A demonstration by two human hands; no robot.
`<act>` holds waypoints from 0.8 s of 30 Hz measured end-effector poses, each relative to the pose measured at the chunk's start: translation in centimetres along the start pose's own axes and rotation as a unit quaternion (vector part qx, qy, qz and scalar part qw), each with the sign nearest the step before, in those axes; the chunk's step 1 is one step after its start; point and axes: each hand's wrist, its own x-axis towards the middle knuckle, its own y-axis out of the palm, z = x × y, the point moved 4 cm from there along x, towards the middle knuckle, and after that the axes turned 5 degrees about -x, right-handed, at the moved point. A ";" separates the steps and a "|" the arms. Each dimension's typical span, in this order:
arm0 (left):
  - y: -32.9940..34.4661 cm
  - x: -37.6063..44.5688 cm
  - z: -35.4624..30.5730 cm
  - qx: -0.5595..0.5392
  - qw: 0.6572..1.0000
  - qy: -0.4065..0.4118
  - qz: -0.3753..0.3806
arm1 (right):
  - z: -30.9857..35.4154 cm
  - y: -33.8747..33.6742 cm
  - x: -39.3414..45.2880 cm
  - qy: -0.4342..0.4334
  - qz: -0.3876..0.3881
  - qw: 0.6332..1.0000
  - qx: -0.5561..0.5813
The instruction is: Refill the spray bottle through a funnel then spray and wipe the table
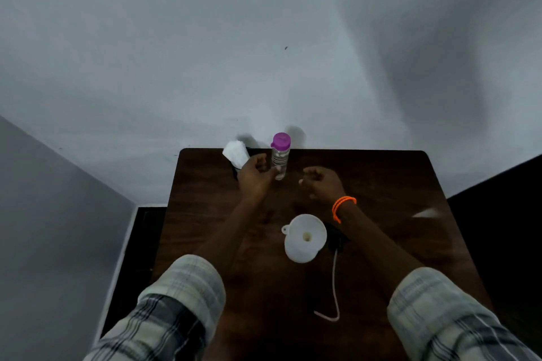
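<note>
A clear water bottle (280, 160) with a purple cap stands near the far edge of the dark wooden table (381, 184). My left hand (254, 176) reaches to its lower left, fingers spread and fingertips at its base. To the bottle's right, my right hand (322, 183) hovers with loosely curled fingers and holds nothing. A white funnel (305, 233) sits upright nearer to me on a white body (300, 255), which looks like the spray bottle. A black sprayer head (338, 239) with a white dip tube (334, 281) lies just right of the funnel.
A folded white cloth (235, 153) sits at the far left corner, partly behind my left hand. A blurred pale streak (425, 213) shows near the table's right edge. A grey wall rises directly behind the table, with dark floor on both sides.
</note>
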 end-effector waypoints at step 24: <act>4.5 3.3 -2.8 -0.016 0.997 0.045 0.055 | 3.7 -0.4 2.5 -0.173 0.004 0.985 -0.017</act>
